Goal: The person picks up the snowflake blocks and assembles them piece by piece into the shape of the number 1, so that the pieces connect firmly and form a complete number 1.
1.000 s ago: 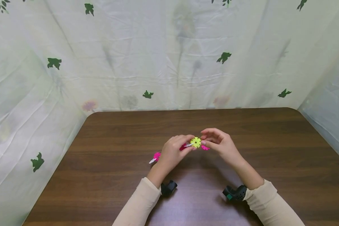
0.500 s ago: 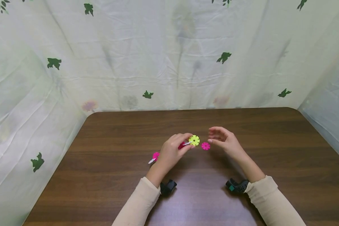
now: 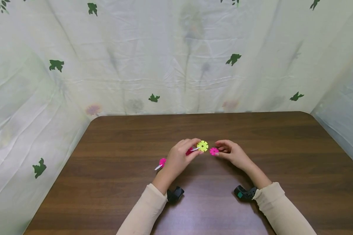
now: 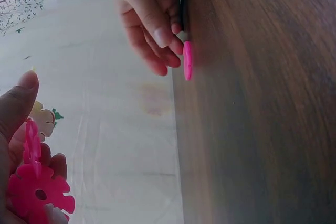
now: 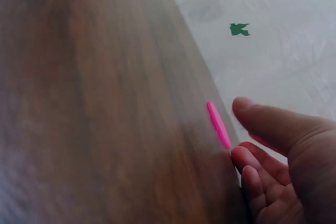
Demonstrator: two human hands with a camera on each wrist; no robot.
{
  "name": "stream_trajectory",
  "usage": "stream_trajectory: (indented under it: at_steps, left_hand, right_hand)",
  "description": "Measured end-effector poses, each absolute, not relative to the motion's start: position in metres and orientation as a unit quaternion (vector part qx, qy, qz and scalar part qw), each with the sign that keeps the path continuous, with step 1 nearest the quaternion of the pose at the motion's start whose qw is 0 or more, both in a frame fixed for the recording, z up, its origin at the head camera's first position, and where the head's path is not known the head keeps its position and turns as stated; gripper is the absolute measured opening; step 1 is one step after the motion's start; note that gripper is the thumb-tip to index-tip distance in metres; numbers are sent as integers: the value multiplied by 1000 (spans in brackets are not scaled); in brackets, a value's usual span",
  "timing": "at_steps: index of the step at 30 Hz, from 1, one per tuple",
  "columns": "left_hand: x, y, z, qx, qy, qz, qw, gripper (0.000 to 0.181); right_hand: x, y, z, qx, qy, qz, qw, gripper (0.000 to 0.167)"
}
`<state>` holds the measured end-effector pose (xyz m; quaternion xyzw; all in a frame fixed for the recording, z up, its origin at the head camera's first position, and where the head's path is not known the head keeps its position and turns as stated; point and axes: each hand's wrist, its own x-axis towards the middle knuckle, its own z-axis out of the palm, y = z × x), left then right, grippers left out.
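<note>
My left hand (image 3: 180, 158) pinches a chain of notched plastic snowflake discs joined edge to edge. A yellow disc (image 3: 202, 146) stands at its right end, and a pink disc (image 3: 162, 162) with a white one (image 3: 158, 167) shows past the wrist side. In the left wrist view, a pink disc (image 4: 39, 195) of the chain hangs by the palm; the fingers hide part of it. A loose pink disc (image 5: 219, 125) lies at the fingertips of my right hand (image 3: 233, 154). That hand's thumb and fingers are spread apart around the disc's near side, not closed on it.
The brown wooden table (image 3: 120, 195) extends around both hands. Behind it hangs a pale curtain (image 3: 164, 58) with green leaf shapes. Each wrist wears a black camera (image 3: 175, 195).
My right hand has moved away from the yellow disc, then lowered to the loose pink disc. My left hand shifts slightly left, still holding the chain.
</note>
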<state>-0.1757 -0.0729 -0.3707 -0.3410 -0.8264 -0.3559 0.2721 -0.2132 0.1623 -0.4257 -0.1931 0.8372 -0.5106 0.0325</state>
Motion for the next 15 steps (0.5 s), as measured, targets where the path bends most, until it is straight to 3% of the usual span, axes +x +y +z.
stream_trajectory:
  at_steps: [7,15]
  left_hand:
    - [-174,-73,-370,-335,-832,-354,266,35]
    - [-174,-74,-371,-333,-832,-357,262,37]
  right_hand:
    - [-209,158,-424,-217,862,-458,0,32]
    - [-208,156,-423,-214,875,-434,9,25]
